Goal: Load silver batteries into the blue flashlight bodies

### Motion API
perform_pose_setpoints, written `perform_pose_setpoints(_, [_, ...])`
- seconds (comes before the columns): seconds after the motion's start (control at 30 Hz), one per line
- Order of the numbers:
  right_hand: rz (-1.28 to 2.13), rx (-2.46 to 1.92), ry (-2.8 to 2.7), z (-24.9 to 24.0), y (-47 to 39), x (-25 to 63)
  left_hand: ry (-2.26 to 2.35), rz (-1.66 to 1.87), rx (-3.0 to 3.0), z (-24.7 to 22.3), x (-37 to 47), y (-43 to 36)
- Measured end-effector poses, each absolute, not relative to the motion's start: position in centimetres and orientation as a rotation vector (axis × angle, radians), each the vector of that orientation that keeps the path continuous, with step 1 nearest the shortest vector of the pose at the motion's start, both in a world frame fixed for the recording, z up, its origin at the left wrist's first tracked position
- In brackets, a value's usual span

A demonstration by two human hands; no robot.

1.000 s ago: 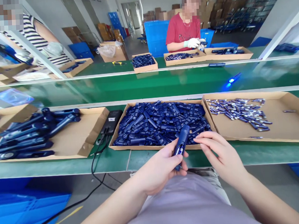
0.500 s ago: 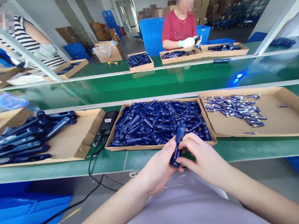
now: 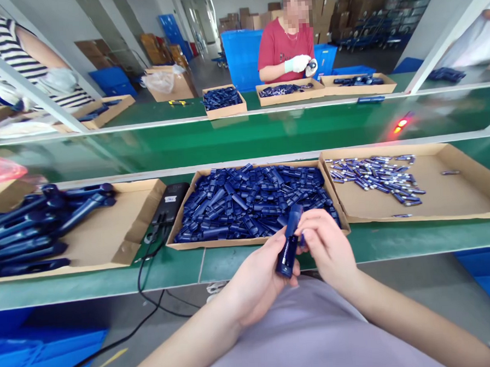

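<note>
My left hand (image 3: 262, 275) is wrapped round a dark blue cylindrical part (image 3: 287, 252), which it holds tilted in front of the middle box. Beside that part, the fingers of my right hand (image 3: 324, 245) are pinched on a small dark piece (image 3: 301, 239), mostly hidden by the fingertips. Just beyond my hands, a cardboard box (image 3: 215, 243) is heaped with dark blue plastic parts (image 3: 246, 200). To the right, a shallow box (image 3: 455, 200) holds small purple and silver cylinders (image 3: 376, 176).
A box (image 3: 120, 228) of long blue handles (image 3: 26, 233) lies at the left. Near it are a black power bank (image 3: 174, 203) and cables (image 3: 141, 276). Across the bench (image 3: 185, 145), a person in red (image 3: 285, 47) wears white gloves. A glowing red light (image 3: 401, 124) is at the right.
My right fingers have moved off the side of the blue part and now pinch a small piece beside it. The light has turned from blue to red. The view has shifted slightly.
</note>
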State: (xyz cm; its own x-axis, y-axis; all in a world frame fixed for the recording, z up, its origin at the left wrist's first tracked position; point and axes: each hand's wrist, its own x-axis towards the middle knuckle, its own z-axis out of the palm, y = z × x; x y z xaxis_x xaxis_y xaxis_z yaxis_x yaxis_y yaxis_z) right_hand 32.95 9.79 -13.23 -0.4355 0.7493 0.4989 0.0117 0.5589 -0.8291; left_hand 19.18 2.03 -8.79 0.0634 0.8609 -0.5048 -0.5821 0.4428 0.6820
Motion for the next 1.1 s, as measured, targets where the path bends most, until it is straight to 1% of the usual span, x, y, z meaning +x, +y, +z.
perform_pose_setpoints(0.1, [1.307, -0.692, -1.560, -12.4, 10.3, 33.6, 0.997, 1.159, 0.290, -8.8, 18.9, 2.1])
perform_pose_setpoints(0.17, [1.352, -0.755, -1.638, -11.6, 10.6, 34.2, 0.983, 1.198, 0.264, -8.8, 18.7, 2.1])
perform_pose_setpoints(0.3, [1.104, -0.822, -2.031, -11.0, 10.5, 35.0, 0.940, 1.243, 0.239, -9.0, 18.6, 1.9])
perform_pose_setpoints(0.5, [0.917, -0.774, -2.156, -11.1, 9.0, 33.8, 0.921, 1.244, 0.242, -9.4, 18.9, 1.6])
perform_pose_setpoints(0.63, [0.765, -0.487, -2.341, -10.8, 8.5, 33.3, 0.917, 1.251, 0.238, -9.5, 19.0, 1.5])
perform_pose_setpoints(0.7, [0.727, -0.430, -2.344, -10.9, 8.5, 33.4, 0.907, 1.260, 0.237, -9.5, 19.0, 1.4])
perform_pose_setpoints(0.8, [0.642, -0.511, -2.272, -11.3, 8.5, 33.6, 0.899, 1.271, 0.219, -9.5, 18.9, 1.4])
perform_pose_setpoints(0.97, [0.689, -0.548, -2.240, -11.8, 8.7, 33.6, 0.931, 1.259, 0.184, -9.3, 19.2, 1.4])
perform_pose_setpoints(1.1, [0.475, -0.541, -2.231, -12.1, 9.0, 33.4, 0.968, 1.241, 0.173, -9.1, 19.3, 1.3])
